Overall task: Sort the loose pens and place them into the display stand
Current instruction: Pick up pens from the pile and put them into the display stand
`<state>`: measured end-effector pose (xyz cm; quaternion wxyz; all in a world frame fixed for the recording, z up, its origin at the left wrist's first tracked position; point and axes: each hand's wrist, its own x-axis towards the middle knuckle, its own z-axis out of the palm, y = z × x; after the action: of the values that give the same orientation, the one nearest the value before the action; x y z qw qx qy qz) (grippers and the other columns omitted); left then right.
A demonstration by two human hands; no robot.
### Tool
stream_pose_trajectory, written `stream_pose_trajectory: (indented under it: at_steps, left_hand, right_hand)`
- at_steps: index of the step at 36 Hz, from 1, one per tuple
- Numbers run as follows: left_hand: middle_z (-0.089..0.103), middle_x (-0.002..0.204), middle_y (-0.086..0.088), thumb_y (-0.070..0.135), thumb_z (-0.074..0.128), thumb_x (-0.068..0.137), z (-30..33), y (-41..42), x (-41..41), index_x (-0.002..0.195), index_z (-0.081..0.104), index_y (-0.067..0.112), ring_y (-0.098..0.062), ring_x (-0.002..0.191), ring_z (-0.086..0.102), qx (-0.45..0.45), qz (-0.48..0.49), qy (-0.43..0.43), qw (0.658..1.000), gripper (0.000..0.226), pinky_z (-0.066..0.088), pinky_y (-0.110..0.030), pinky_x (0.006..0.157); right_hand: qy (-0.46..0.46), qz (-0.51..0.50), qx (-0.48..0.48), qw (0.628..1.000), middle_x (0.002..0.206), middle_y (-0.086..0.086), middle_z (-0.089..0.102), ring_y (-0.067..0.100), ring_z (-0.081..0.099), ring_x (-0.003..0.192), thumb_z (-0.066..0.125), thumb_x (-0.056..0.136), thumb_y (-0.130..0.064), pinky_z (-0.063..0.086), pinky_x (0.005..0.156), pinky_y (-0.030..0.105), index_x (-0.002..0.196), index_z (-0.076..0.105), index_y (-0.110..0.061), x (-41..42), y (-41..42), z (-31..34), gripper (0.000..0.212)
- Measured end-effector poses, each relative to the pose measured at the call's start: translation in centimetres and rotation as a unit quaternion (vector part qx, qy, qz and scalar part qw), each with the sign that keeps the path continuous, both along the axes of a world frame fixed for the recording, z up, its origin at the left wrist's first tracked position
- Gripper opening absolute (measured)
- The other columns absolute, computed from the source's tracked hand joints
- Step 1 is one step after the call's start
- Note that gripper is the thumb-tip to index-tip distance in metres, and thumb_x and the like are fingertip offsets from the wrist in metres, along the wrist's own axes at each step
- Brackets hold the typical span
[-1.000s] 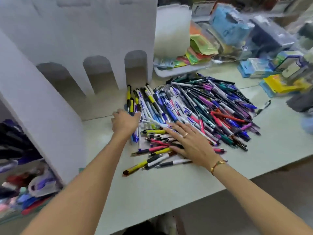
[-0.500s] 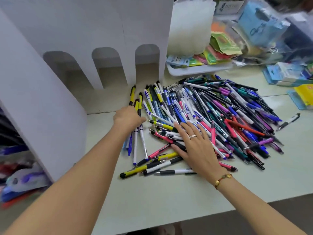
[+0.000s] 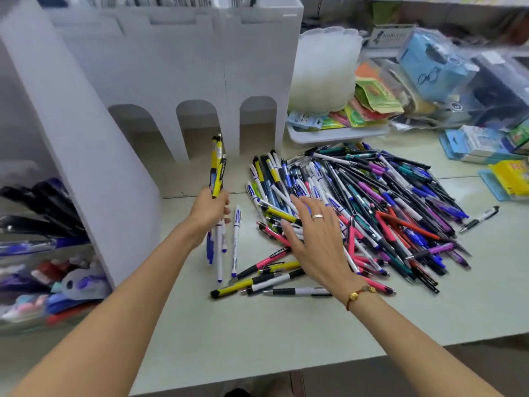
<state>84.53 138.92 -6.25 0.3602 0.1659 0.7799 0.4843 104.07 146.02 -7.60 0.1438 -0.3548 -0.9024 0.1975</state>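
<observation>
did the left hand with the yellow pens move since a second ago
Yes. The left hand has lifted its bundle of yellow pens off the table, tips now raised toward the display stand arches.

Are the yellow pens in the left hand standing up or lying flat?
Standing up: the left hand grips the yellow pens near their lower ends, tips pointing up toward the stand.

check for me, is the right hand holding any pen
No, the right hand lies flat with straight fingers over the pen pile.
</observation>
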Motion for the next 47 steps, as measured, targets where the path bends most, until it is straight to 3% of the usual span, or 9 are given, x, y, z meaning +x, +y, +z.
stream_pose_trajectory:
  at_steps: [2,7,12,21,25,29,33,42,47]
  left_hand:
    - [0.048,0.070,0.000,0.023,0.044,0.101,2.0,-0.7,1.3,0.084,0.048,0.015,-0.009,0.058,0.047,0.061,-0.006,-0.115,0.991,0.020,0.052,-0.024,0.058]
    - [0.046,0.067,0.007,0.027,0.048,0.097,6.3,-3.2,4.9,0.090,0.055,0.017,-0.005,0.054,0.042,0.155,-0.155,-0.354,0.909,0.014,0.046,-0.019,0.055]
    - [0.039,0.061,0.008,0.028,0.048,0.096,8.2,-3.6,7.1,0.091,0.053,0.018,-0.001,0.045,0.036,0.114,-0.204,-0.414,0.880,0.012,0.037,-0.013,0.044]
    - [0.049,0.061,0.005,0.029,0.058,0.093,8.9,-4.3,9.2,0.083,0.050,0.016,0.000,0.037,0.039,0.058,-0.129,-0.424,0.895,0.018,0.029,-0.007,0.033]
    - [0.051,0.069,0.003,0.031,0.058,0.093,10.7,-5.3,9.3,0.079,0.053,0.013,-0.001,0.042,0.044,0.031,-0.177,-0.393,0.902,0.022,0.031,-0.008,0.034]
    - [0.056,0.068,0.007,0.037,0.063,0.088,12.3,-7.1,7.9,0.102,0.059,0.010,-0.004,0.050,0.042,0.002,-0.236,-0.308,0.922,0.031,0.036,-0.011,0.039]
    - [0.053,0.074,0.005,0.042,0.073,0.073,13.4,-10.1,6.1,0.127,0.054,0.004,-0.004,0.054,0.041,0.004,-0.238,-0.248,0.939,0.069,0.038,-0.012,0.042]
    - [0.048,0.069,0.010,0.035,0.057,0.094,17.2,-18.1,3.0,0.113,0.062,0.018,-0.001,0.048,0.039,0.082,-0.238,-0.186,0.950,0.027,0.031,-0.010,0.045]
    - [0.050,0.067,0.012,0.034,0.056,0.095,17.7,-24.2,-2.2,0.118,0.062,0.011,-0.001,0.045,0.038,0.105,-0.206,-0.148,0.962,0.033,0.030,-0.012,0.043]
  right_hand:
    - [0.114,-0.060,-0.190,0.973,0.142,-0.001,0.044,0.013,0.040,0.127,0.030,0.099,-0.051,0.035,0.106,0.036,0.144,0.036,-0.021,-1.7,-1.0,2.3,0.055]
    - [0.264,-0.138,-0.602,0.740,0.139,0.008,0.048,0.023,0.058,0.113,0.043,0.092,-0.060,0.047,0.098,0.039,0.144,0.034,-0.023,-4.5,1.3,7.2,0.065]
    - [0.354,-0.088,-0.697,0.618,0.105,0.005,0.067,0.016,0.068,0.089,0.031,0.102,-0.046,0.053,0.084,0.031,0.112,0.058,-0.015,-5.7,3.8,9.1,0.043]
    - [0.215,-0.078,-0.596,0.770,0.076,0.005,0.071,0.016,0.066,0.074,0.033,0.104,-0.033,0.049,0.071,0.031,0.084,0.058,-0.012,-4.5,2.5,11.9,0.038]
    - [0.113,-0.035,-0.484,0.867,0.061,-0.003,0.043,0.012,0.040,0.056,0.049,0.098,-0.043,0.035,0.057,0.023,0.073,0.050,-0.018,-3.5,1.9,12.7,0.035]
    - [0.131,0.016,-0.524,0.841,0.053,-0.007,0.030,0.007,0.022,0.043,0.054,0.095,-0.040,0.018,0.041,0.017,0.081,0.053,-0.014,-2.6,0.8,14.2,0.029]
    - [0.140,0.078,-0.537,0.828,0.068,0.000,0.043,0.005,0.035,0.048,0.060,0.092,-0.031,0.034,0.044,0.014,0.091,0.064,-0.007,-2.1,-1.4,16.8,0.024]
    - [0.224,0.066,-0.382,0.894,0.053,-0.004,0.056,0.007,0.049,0.045,0.055,0.094,-0.036,0.044,0.048,0.018,0.079,0.064,-0.011,-6.7,-10.1,20.4,0.030]
    - [0.373,0.007,-0.363,0.854,0.053,0.001,0.054,0.007,0.049,0.041,0.047,0.100,-0.032,0.043,0.042,0.019,0.076,0.053,-0.012,-11.6,-15.7,21.8,0.032]
